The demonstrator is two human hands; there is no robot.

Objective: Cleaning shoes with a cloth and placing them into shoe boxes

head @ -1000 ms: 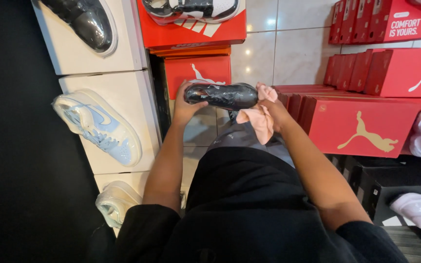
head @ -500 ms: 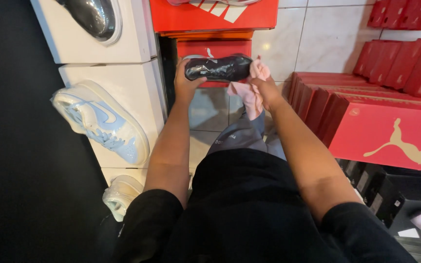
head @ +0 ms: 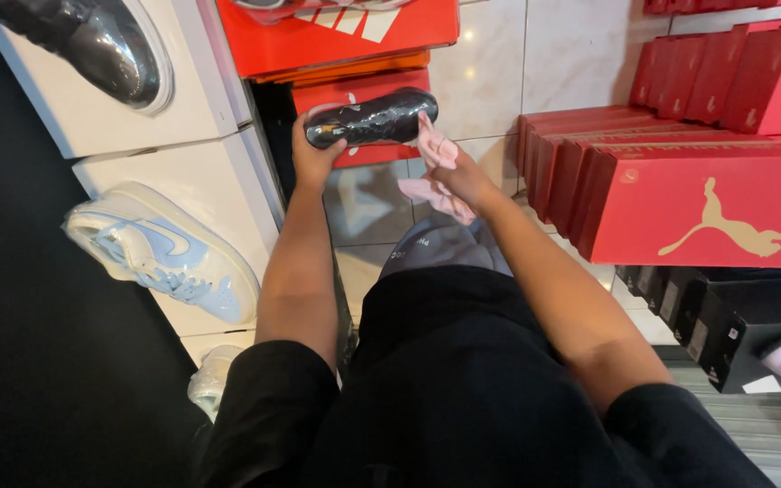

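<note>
My left hand [head: 314, 155] grips one end of a glossy black shoe [head: 371, 119] held out in front of me, lying sideways with its sole away from me. My right hand [head: 458, 173] is at the shoe's other end and holds a pink cloth [head: 436, 176] pressed against the shoe, with part of the cloth hanging below my palm. My forearms are bare and my sleeves are black.
White shelves [head: 196, 86] at left carry a shiny black shoe [head: 92, 41], a white and pale blue sneaker [head: 166, 253] and a white one [head: 208, 378] below. Red shoe boxes [head: 680, 194] stack at right, black boxes [head: 725, 316] under them. More red boxes [head: 336, 41] lie ahead on the tile floor.
The view has shifted a little; the shoe and both hands sit slightly higher and further from me. My right hand with the pink cloth stays at the shoe's end.
</note>
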